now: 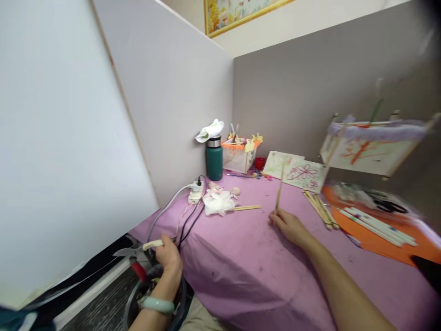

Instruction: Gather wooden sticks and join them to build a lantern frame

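Head view: right hand (pixel 289 226) pinches a thin stick (pixel 279 192) that stands almost straight up from the fingers, on the purple table (pixel 248 271). Left hand (pixel 169 253) is low by the table edge, wrapped around cutters (pixel 132 252) that point left, away from the stick.

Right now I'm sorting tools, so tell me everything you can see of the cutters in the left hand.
The cutters have pale metal blades pointing left, one cream handle and one red. The left hand grips them by the handles, beyond the purple table's left edge, above the floor. The blade tips look nearly closed. Dark cables run just beside them.
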Available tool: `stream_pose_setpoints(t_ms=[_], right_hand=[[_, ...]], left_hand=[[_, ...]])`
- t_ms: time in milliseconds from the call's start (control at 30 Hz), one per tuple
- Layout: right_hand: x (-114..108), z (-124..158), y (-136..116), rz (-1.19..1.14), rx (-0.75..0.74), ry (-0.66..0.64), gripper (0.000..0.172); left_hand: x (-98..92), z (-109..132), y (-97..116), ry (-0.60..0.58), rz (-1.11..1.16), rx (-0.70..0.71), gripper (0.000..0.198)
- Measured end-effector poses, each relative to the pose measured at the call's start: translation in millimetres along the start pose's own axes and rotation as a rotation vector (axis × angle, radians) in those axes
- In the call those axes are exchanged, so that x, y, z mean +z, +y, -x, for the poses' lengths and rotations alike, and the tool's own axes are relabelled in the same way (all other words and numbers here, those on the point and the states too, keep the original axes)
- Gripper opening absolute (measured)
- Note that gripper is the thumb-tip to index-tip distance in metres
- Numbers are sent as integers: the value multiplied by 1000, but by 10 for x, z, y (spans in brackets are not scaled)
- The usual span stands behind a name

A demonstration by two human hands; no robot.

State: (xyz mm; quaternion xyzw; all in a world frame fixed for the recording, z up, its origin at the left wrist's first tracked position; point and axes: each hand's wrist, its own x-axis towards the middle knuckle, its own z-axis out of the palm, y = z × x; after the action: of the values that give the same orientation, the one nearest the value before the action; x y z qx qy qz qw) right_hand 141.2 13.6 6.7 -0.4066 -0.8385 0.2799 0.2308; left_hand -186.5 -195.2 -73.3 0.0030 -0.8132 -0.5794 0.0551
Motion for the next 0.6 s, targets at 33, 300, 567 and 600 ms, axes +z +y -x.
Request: stream_pose_setpoints(t_ms=[33, 300, 567, 600], right_hand=[[-6, 9, -24, -8, 0, 6, 28], [-7, 32, -72, -91, -7, 43, 21], [-13, 4, -62, -185, -2, 103, 22], [-16, 3, -66, -207, -3, 104, 22]], left_hand=[[-16, 42, 43, -13, -25, -13, 25], [-214, 503, 402, -110, -7, 291, 24], [-255, 1371, 946, -767, 406, 675, 22], [-201, 1444, 1056, -852, 429, 671, 21]])
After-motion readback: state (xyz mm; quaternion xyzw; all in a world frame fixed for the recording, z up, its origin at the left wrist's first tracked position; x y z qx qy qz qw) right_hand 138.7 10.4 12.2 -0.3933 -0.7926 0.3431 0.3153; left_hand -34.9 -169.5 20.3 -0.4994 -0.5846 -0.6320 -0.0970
